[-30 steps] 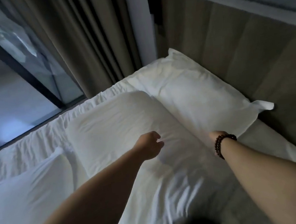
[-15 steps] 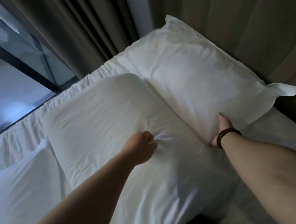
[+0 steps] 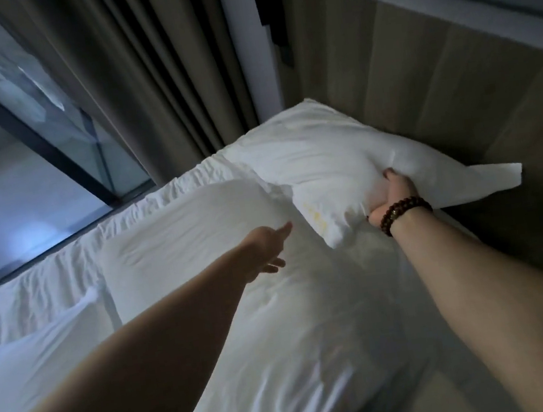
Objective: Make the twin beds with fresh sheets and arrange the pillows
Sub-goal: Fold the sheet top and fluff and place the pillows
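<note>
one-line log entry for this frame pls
stage: arranging pillows | right hand: grips back pillow by headboard | left hand: open, over front pillow

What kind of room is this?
Likely a hotel bedroom: a bed with a white pillow against a wood headboard, and long curtains beside a big window.

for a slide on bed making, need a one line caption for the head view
Right hand grips the far pillow against the headboard while the open left hand reaches over the near pillow.
</note>
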Available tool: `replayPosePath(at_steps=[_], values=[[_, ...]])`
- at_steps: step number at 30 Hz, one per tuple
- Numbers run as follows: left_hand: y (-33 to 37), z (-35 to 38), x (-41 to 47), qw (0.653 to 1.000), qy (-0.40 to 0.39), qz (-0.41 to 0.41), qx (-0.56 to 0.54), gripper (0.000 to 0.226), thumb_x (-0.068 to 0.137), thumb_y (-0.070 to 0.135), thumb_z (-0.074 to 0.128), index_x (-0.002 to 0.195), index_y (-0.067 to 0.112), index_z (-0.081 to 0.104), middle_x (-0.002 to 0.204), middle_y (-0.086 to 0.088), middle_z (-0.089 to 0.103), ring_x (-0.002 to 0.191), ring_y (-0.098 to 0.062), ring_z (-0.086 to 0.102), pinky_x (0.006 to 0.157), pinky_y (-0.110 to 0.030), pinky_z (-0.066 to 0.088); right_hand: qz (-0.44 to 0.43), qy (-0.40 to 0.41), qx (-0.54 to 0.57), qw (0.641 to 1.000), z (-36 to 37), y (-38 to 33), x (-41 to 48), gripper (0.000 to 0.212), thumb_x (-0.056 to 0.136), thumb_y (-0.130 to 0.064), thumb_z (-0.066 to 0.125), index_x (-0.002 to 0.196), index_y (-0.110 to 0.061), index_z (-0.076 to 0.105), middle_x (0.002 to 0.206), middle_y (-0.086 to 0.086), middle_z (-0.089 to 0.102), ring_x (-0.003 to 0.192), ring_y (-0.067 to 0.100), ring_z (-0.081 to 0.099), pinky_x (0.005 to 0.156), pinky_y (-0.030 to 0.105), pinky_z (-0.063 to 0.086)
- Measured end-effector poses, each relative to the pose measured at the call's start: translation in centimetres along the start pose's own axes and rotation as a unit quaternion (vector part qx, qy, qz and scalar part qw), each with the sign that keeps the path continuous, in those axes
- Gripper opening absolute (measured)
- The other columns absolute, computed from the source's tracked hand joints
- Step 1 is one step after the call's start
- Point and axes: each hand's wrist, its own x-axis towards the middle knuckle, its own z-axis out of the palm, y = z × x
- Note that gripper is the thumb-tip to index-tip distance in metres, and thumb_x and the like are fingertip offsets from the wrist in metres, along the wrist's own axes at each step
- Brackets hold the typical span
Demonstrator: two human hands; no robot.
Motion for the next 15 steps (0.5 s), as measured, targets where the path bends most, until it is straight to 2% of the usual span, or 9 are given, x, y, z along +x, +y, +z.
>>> replayPosePath(at_steps=[3,5,6,7,9,10,11,13,15], values=[[3.9,-0.8,-0.6,0.987,-0.01,0.009,-0.158,0.076,0.094,0.069,0.047,0.142,0.011,0.046,0.13,-0.008,0.049,0.097,-0.031,0.067,0.078,-0.038,0.059,-0.039,-0.064,0.046,0.996,2.6,-0.3,-2.9,0.034,0.098,-0.036,0.052,0.121,-0.017,0.069,0.114,0.007,0.074,0.104,0.028,0.07,0.092,0.047,0.055],[6.4,-1.4,-0.9,0.959,-0.051,-0.009,-0.279,0.083,0.086,0.08,0.047,0.135,0.012,0.047,0.12,-0.01,0.055,0.088,-0.027,0.065,0.076,-0.04,0.057,-0.034,-0.113,0.072,0.99,2.8,-0.1,-4.5,0.039,0.098,-0.036,0.05,0.128,-0.016,0.066,0.12,0.01,0.071,0.111,0.033,0.067,0.096,0.056,0.052],[7.4,-1.6,-1.1,0.939,-0.065,-0.028,-0.336,0.092,0.081,0.084,0.049,0.133,0.007,0.05,0.112,-0.01,0.06,0.086,-0.027,0.065,0.079,-0.042,0.057,-0.022,-0.135,0.076,0.988,2.5,0.1,-5.3,0.041,0.098,-0.037,0.051,0.13,-0.015,0.065,0.124,0.012,0.07,0.114,0.035,0.066,0.099,0.057,0.05],[8.2,-1.7,-0.8,0.925,-0.071,-0.041,-0.371,0.097,0.076,0.087,0.052,0.129,0.005,0.053,0.109,-0.011,0.063,0.093,-0.03,0.066,0.086,-0.048,0.055,-0.013,-0.151,0.068,0.986,2.0,0.5,-6.2,0.044,0.097,-0.039,0.052,0.132,-0.014,0.063,0.126,0.012,0.068,0.115,0.036,0.065,0.101,0.057,0.048],[9.3,-1.1,-0.7,0.936,-0.052,-0.061,-0.341,0.096,0.076,0.087,0.052,0.126,0.004,0.056,0.12,-0.014,0.063,0.118,-0.038,0.06,0.102,-0.061,0.044,0.004,-0.158,0.026,0.987,0.8,1.6,-8.4,0.046,0.096,-0.043,0.055,0.13,-0.013,0.064,0.122,0.013,0.07,0.112,0.035,0.067,0.098,0.054,0.051],[9.2,-0.3,-0.6,0.951,-0.036,-0.07,-0.3,0.094,0.08,0.084,0.051,0.131,0.006,0.054,0.126,-0.014,0.06,0.122,-0.038,0.056,0.106,-0.061,0.04,0.008,-0.135,-0.01,0.991,0.1,2.5,-9.3,0.045,0.096,-0.045,0.055,0.126,-0.013,0.066,0.117,0.013,0.072,0.109,0.033,0.068,0.095,0.053,0.053],[8.8,0.6,-0.7,0.964,-0.025,-0.068,-0.256,0.087,0.084,0.079,0.052,0.135,0.009,0.052,0.126,-0.014,0.059,0.115,-0.036,0.057,0.106,-0.055,0.039,0.014,-0.108,-0.049,0.993,-0.9,3.3,-9.8,0.044,0.096,-0.048,0.055,0.121,-0.014,0.067,0.112,0.013,0.074,0.105,0.033,0.07,0.092,0.053,0.055],[7.5,2.2,-0.3,0.974,-0.014,-0.057,-0.219,0.066,0.091,0.063,0.059,0.129,0.009,0.054,0.11,-0.012,0.063,0.095,-0.031,0.06,0.098,-0.042,0.044,0.047,-0.044,-0.169,0.984,-2.7,4.4,-10.4,0.05,0.092,-0.061,0.055,0.119,-0.019,0.064,0.109,0.011,0.074,0.102,0.033,0.069,0.091,0.056,0.054],[6.3,3.1,0.8,0.974,0.003,-0.057,-0.218,0.06,0.087,0.05,0.071,0.127,0.007,0.06,0.107,-0.013,0.068,0.096,-0.031,0.066,0.091,-0.044,0.053,0.102,-0.019,-0.321,0.941,-4.6,3.8,-11.1,0.066,0.086,-0.077,0.048,0.115,-0.02,0.061,0.11,0.01,0.07,0.101,0.032,0.066,0.096,0.05,0.051]])
